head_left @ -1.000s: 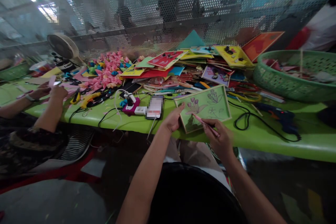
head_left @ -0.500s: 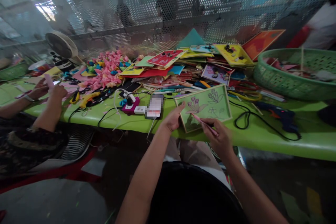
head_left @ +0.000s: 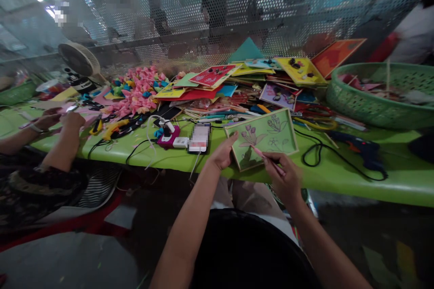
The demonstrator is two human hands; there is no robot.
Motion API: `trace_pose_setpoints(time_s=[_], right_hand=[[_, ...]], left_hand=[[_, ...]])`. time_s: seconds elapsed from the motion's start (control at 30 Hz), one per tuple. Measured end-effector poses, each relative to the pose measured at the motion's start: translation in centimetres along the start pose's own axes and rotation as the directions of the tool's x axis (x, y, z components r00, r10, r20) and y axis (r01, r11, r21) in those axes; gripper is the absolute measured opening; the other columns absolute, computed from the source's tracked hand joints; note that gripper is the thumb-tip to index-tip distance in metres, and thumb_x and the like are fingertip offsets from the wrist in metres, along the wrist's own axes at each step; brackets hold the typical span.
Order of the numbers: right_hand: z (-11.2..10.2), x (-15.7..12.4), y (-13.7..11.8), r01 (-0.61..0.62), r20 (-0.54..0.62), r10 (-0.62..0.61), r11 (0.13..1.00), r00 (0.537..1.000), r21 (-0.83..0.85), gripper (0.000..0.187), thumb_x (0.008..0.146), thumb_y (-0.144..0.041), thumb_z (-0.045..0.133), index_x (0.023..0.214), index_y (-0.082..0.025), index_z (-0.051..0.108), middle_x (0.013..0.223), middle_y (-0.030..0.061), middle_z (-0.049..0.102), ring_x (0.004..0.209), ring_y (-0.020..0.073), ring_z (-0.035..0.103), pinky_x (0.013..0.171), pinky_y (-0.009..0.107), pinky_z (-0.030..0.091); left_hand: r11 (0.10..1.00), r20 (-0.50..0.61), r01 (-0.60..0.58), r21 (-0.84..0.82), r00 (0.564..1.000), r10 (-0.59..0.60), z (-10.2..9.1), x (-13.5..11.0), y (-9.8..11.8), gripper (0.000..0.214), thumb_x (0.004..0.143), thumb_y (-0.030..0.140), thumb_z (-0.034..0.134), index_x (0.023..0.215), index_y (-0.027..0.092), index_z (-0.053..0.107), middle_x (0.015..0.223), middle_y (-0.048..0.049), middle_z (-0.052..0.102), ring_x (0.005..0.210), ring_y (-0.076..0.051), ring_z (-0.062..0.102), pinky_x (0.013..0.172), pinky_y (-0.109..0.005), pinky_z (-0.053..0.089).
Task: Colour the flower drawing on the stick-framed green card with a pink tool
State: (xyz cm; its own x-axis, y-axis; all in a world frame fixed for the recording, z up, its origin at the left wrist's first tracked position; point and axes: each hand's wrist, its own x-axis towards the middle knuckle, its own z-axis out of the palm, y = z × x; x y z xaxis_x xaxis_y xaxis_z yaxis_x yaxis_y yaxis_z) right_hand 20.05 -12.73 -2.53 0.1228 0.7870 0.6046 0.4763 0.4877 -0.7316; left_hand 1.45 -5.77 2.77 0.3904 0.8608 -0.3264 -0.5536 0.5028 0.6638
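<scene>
My left hand (head_left: 224, 153) grips the left edge of a framed green picture (head_left: 282, 143), thumb on top, and tilts it up at the table's front edge. Flowers are drawn in dark outline on the green sheet, and the tulips at its upper left are tinted purple. Between the fingers of my right hand (head_left: 283, 174) is a pink pen (head_left: 271, 162), its tip over the picture just below the tulips. My right hand's shadow falls on the lower left of the sheet.
A phone (head_left: 199, 137) and a purple power strip (head_left: 169, 137) lie to the left. A glue gun (head_left: 361, 146) with its looped cord is at the right, near a green basket (head_left: 369, 108). Pink paper flowers (head_left: 137, 92) are heaped behind. A co-worker's hands (head_left: 73, 122) work at far left.
The pen in my right hand has shifted slightly right and away from the tulip stems. The picture stays nearly still. The co-worker's hands at far left have lowered the pink paper.
</scene>
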Motion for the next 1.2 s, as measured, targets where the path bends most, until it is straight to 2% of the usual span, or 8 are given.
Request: trace_pose_setpoints(time_s=[0.1,0.2,0.47,0.7,0.93,1.07,1.2], right_hand=[[-0.02,-0.14,0.14,-0.038,-0.025,0.038,0.999,0.999,-0.004,0.014,0.097,-0.033,0.067,0.101,-0.023,0.076,0.092,0.006,0.08,0.083,0.0227,0.074,0.078,0.036,0.056],[-0.09,-0.13,0.07,-0.052,-0.035,0.052,0.999,0.998,-0.002,0.015,0.097,-0.034,0.067,0.101,-0.023,0.076,0.092,0.0064,0.08,0.083,0.023,0.075,0.076,0.036,0.057],[-0.22,0.25,-0.48,0.045,0.041,-0.045,0.999,0.998,0.004,0.013,0.097,-0.03,0.067,0.104,-0.024,0.076,0.093,0.0064,0.081,0.082,0.0222,0.075,0.075,0.035,0.058],[-0.04,0.03,-0.03,-0.004,0.0,0.004,1.0,1.0,0.012,0.014,0.098,-0.031,0.066,0.104,-0.023,0.076,0.094,0.0066,0.08,0.084,0.0225,0.074,0.079,0.037,0.058],[-0.12,0.0,-0.02,0.008,0.034,-0.009,1.0,0.999,0.025,0.014,0.097,-0.031,0.067,0.105,-0.024,0.076,0.095,0.0065,0.08,0.086,0.0231,0.074,0.079,0.037,0.057],[-0.09,-0.15,0.18,-0.028,0.007,0.028,0.999,1.0,0.022,0.014,0.098,-0.033,0.067,0.104,-0.024,0.076,0.094,0.0064,0.079,0.085,0.0231,0.074,0.078,0.037,0.056],[-0.13,-0.16,0.11,-0.031,-0.022,0.031,0.999,0.999,0.024,0.012,0.097,-0.031,0.068,0.102,-0.024,0.076,0.093,0.0061,0.079,0.084,0.0226,0.074,0.079,0.036,0.056]], left_hand=[[1.0,-0.012,0.025,-0.003,1.0,-0.025,0.03,-0.03,0.06,0.039,0.104,0.035,0.054,0.127,0.013,0.075,0.108,-0.0145,0.083,0.113,-0.031,0.078,0.107,-0.044,0.058],[1.0,-0.009,0.016,0.007,1.0,-0.016,0.07,-0.04,0.09,0.04,0.106,0.034,0.049,0.126,0.012,0.076,0.106,-0.0148,0.083,0.113,-0.031,0.077,0.108,-0.044,0.057],[1.0,-0.018,0.005,0.013,1.0,-0.005,0.41,-0.3,0.2,0.038,0.109,0.03,0.045,0.118,0.012,0.077,0.1,-0.0139,0.083,0.11,-0.029,0.078,0.111,-0.043,0.054],[1.0,-0.018,-0.014,-0.012,1.0,0.014,0.52,-0.52,0.19,0.039,0.109,0.026,0.044,0.117,0.005,0.077,0.107,-0.0195,0.082,0.111,-0.03,0.077,0.112,-0.043,0.053],[1.0,-0.014,0.005,-0.012,1.0,-0.006,0.13,-0.2,0.1,0.036,0.104,0.032,0.056,0.126,0.01,0.075,0.104,-0.0153,0.083,0.106,-0.03,0.079,0.108,-0.043,0.057],[0.999,-0.002,0.028,-0.023,1.0,-0.028,-0.02,-0.03,0.07,0.038,0.102,0.035,0.061,0.131,0.013,0.074,0.106,-0.0139,0.083,0.105,-0.029,0.08,0.104,-0.041,0.059],[1.0,0.013,0.023,0.003,1.0,-0.023,0.08,-0.13,0.15,0.039,0.106,0.033,0.05,0.127,0.011,0.075,0.103,-0.0152,0.083,0.108,-0.029,0.079,0.104,-0.04,0.059]])
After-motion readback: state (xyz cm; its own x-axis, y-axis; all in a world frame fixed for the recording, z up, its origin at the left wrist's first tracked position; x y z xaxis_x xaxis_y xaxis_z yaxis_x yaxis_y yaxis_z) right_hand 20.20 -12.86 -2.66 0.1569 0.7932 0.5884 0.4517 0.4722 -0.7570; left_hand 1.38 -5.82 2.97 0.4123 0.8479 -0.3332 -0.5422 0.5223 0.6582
